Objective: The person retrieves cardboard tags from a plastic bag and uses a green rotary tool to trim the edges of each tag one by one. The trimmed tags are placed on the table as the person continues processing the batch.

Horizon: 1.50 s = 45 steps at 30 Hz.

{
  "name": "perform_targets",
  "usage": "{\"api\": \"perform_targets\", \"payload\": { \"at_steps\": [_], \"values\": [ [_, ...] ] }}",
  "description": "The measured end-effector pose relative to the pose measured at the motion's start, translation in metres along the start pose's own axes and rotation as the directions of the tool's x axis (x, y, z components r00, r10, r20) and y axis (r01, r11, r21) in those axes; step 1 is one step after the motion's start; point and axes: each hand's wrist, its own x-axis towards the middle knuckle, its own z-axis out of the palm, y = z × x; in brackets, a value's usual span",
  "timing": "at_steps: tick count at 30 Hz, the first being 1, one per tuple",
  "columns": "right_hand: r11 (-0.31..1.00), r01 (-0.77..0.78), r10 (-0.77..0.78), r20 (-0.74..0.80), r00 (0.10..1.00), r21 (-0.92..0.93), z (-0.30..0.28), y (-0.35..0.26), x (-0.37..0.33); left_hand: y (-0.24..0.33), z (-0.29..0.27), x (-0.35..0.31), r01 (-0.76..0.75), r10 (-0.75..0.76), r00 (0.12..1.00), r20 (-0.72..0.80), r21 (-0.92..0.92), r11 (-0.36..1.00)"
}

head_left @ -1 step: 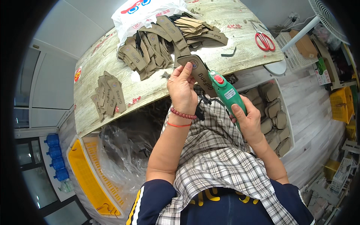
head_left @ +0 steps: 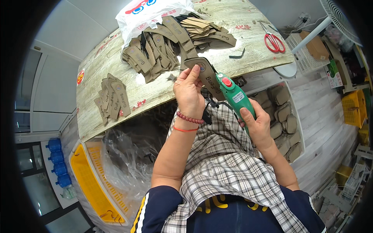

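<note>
My left hand (head_left: 188,91) pinches the upper end of a tan fabric strip (head_left: 207,74) with a round emblem and dark print. It is held just off the table's near edge, over my lap. My right hand (head_left: 257,125) is wrapped around the body of a green handheld electric cutter (head_left: 237,98) with a red button. The cutter's head meets the strip's right edge; its blade is hidden from view. A heap of similar strips (head_left: 153,52) lies on the table beyond my hands. A smaller fanned group of strips (head_left: 114,99) lies to the left.
On the wooden table (head_left: 256,58) are red-handled scissors (head_left: 275,43), a dark offcut (head_left: 237,54) and a white plastic bag (head_left: 134,23). A white bin of tan pieces (head_left: 285,112) stands at my right. A yellow basket (head_left: 87,178) and clear plastic bag (head_left: 124,159) are at my left.
</note>
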Motion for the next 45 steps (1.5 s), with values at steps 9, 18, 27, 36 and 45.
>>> {"api": "perform_targets", "payload": {
  "at_steps": [9,18,27,36,45],
  "values": [
    [1.000,-0.016,0.015,0.020,1.000,0.025,-0.004,0.004,-0.004,0.005,-0.006,0.002,-0.059,0.060,0.998,-0.016,0.013,0.998],
    [1.000,-0.002,0.002,0.010,1.000,0.011,-0.003,0.003,-0.005,-0.004,-0.002,-0.005,-0.026,0.026,1.000,0.015,-0.024,0.999],
    [0.998,-0.009,0.008,0.021,1.000,0.055,-0.005,-0.003,-0.003,-0.008,-0.001,-0.014,0.025,-0.025,1.000,0.016,0.025,0.999],
    [0.998,-0.020,0.017,0.042,0.999,0.063,-0.009,-0.008,-0.001,0.002,-0.010,-0.012,-0.107,0.087,0.990,0.107,0.201,0.974],
    [0.999,-0.013,0.009,0.086,0.996,0.045,-0.010,-0.007,-0.003,0.020,-0.005,-0.010,-0.302,0.220,0.949,0.225,0.452,0.839]
  ]
}}
